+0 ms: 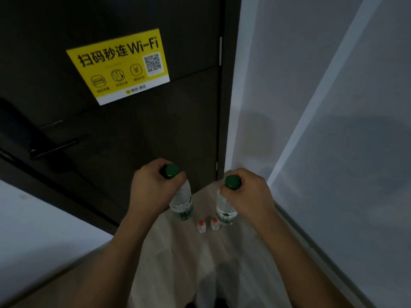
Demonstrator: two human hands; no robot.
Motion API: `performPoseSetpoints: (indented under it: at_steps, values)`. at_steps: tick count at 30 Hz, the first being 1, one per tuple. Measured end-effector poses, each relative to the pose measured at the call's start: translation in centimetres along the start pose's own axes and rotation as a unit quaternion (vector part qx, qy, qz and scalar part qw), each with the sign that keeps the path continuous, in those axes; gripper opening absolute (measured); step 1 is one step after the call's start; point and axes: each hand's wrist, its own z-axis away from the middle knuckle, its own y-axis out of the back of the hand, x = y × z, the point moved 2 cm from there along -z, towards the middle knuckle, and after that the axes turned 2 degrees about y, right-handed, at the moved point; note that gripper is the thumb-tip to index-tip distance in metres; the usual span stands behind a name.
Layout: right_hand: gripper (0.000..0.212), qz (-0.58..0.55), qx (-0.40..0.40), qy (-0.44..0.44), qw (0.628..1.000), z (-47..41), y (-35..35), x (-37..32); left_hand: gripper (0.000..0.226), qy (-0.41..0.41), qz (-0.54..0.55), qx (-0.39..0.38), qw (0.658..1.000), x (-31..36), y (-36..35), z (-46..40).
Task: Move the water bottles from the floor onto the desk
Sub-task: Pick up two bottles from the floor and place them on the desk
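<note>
Below a dark, matte door (138, 121) with a glossy yellow Wi-Fi sticker (117, 65), two clear plastic bottles with smooth green caps hang upright over pale wood-grain floor (178, 263). Left hand (149, 190) has its fingers curled tight round the neck of the left bottle (181, 201), the cap poking out above the knuckles and the ribbed, labelled body dropping beneath the fist. Right hand (249, 194) grips the right bottle (224, 210) likewise at the neck, cap showing at the thumb side, body below. Whether either base touches the floor cannot be told. Between and just in front of the two bottles, two small bottles (208, 225) with red caps stand on the floor, side by side. Flat grey wall (322, 107) panels meet the door at the right; a black lever handle (53, 147) juts out at the left.
</note>
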Motion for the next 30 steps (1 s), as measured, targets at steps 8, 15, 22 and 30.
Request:
performPoseSetpoints:
  at_steps: [8,15,22,30]
  values:
    - [0.013,0.016,0.091,-0.096,0.991,2.0,5.0,0.2,0.009,-0.071,0.063,-0.094,0.991,3.4,-2.3,-1.6]
    - [0.014,0.041,0.229,-0.165,0.958,7.1,9.2,0.8,0.017,-0.139,0.107,-0.227,0.958,7.2,-7.3,-1.5]
    - [0.014,0.082,0.346,-0.233,0.905,15.8,13.8,1.5,0.01,-0.235,0.13,-0.313,0.911,12.7,-13.8,3.6]
    - [0.013,0.114,0.47,-0.305,0.821,29.7,19.0,1.1,0.009,-0.351,0.152,-0.388,0.838,20.9,-16.3,14.9]
